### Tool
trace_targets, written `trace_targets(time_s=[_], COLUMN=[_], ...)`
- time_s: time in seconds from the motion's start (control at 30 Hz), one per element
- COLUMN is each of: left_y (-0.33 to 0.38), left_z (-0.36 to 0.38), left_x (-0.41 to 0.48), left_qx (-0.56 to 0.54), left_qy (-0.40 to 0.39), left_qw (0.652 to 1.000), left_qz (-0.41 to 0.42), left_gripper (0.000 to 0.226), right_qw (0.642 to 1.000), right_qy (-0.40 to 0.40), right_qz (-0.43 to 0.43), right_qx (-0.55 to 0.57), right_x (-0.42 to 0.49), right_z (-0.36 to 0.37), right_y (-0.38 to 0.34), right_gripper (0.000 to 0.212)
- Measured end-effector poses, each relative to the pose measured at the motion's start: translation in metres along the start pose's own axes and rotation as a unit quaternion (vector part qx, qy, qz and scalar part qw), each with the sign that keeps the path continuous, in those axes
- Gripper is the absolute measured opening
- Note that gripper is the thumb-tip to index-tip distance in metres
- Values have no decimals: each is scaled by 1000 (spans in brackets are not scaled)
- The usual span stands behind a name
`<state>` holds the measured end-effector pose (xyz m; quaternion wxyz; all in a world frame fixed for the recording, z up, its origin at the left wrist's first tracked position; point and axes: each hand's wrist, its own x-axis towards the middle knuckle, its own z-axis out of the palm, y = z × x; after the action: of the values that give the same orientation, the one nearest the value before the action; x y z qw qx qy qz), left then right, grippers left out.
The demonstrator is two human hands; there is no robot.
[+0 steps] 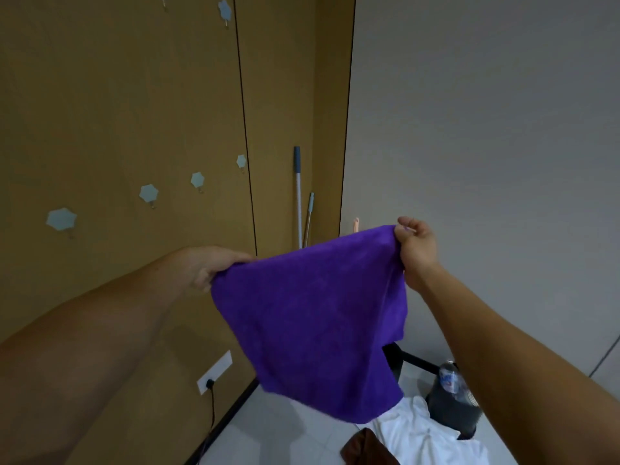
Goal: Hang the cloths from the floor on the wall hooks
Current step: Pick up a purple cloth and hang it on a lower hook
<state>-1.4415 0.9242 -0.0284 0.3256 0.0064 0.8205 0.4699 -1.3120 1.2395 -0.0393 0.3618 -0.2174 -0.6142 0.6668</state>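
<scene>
Cloth of purple microfibre (312,317) is pinched by left hand (214,268) and right hand (416,246); pale-blue hexagonal wall hooks (148,193) are seen left of it, nearer left hand.

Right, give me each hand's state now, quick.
Left hand: grips one top corner of the purple terry cloth.
Right hand: pinches the cloth's other top corner, held spread in the air.
</scene>
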Motion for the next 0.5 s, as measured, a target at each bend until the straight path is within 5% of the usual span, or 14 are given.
trace_targets(time_s=[0.07, 0.2, 0.33, 0.5], left_y=[-3, 0, 1, 0], left_z=[-4, -11, -19, -28], left_x=[-1, 1, 16, 25], left_qx=[-30, -96, -131, -61], left_qy=[15, 14, 78, 228], left_qw=[999, 995, 986, 962], left_qz=[8, 33, 73, 137], left_gripper=[33, 9, 12, 17], right_qw=[996, 964, 972, 840], right_qy=[-15, -93, -136, -395], right_qz=[-28, 57, 167, 269], right_qx=[-80, -244, -94, -258], right_x=[-1, -1, -3, -13], right_z=[-1, -3, -7, -21], right_y=[3, 12, -3, -1], right_gripper=[25, 31, 26, 37])
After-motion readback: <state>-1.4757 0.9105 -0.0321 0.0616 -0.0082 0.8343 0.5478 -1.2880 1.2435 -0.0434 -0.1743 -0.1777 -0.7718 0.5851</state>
